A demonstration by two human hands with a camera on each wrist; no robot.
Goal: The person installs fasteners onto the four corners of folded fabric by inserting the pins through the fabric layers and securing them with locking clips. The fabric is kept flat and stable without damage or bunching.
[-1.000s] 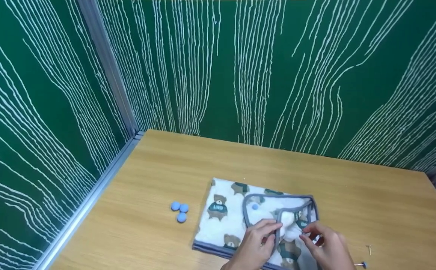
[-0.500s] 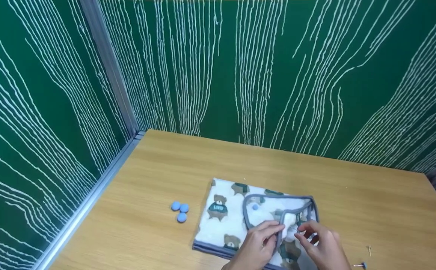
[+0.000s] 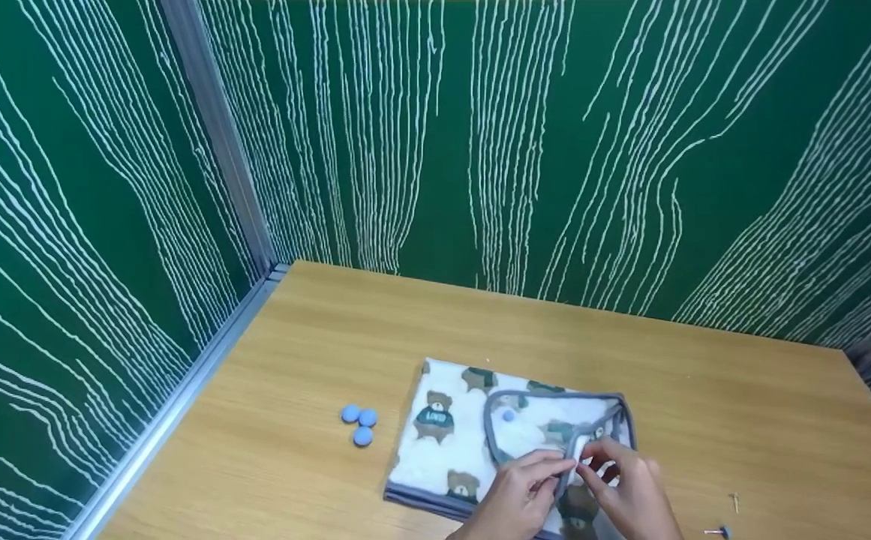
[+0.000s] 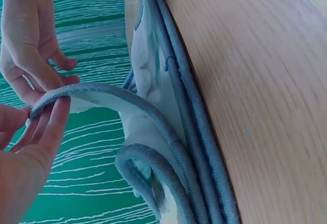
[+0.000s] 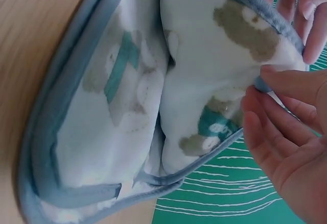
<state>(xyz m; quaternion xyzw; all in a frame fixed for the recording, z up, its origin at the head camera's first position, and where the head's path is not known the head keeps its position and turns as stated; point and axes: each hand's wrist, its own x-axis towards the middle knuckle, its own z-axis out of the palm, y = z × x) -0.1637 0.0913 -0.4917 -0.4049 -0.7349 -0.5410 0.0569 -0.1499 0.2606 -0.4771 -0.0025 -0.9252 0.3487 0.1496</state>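
Note:
A folded white fleece blanket (image 3: 405, 465) with a bear print and grey edging lies on the table. My left hand (image 3: 518, 491) pinches a raised, grey-edged corner flap of it, thumb and fingers on either side of the edging (image 4: 97, 88). Close beside it, my right hand (image 3: 626, 480) pinches a small blue round-headed pin (image 5: 262, 84) against the same flap. Its shaft is hidden by cloth and fingers. Another blue round head (image 3: 509, 415) shows on the upper layer of the blanket, left of the flap.
Three blue round caps (image 3: 362, 436) sit together on the wooden table (image 3: 292, 360), left of the blanket. To the right lie a blue-headed pin (image 3: 723, 532) and a small brass-coloured pin (image 3: 735, 502). Green walls (image 3: 443, 150) with white lines stand behind and at left.
My right hand has moved left, up to my left fingers. The flap's white underside, open to view before, is now turned mostly out of sight as the edge stands up between the hands.

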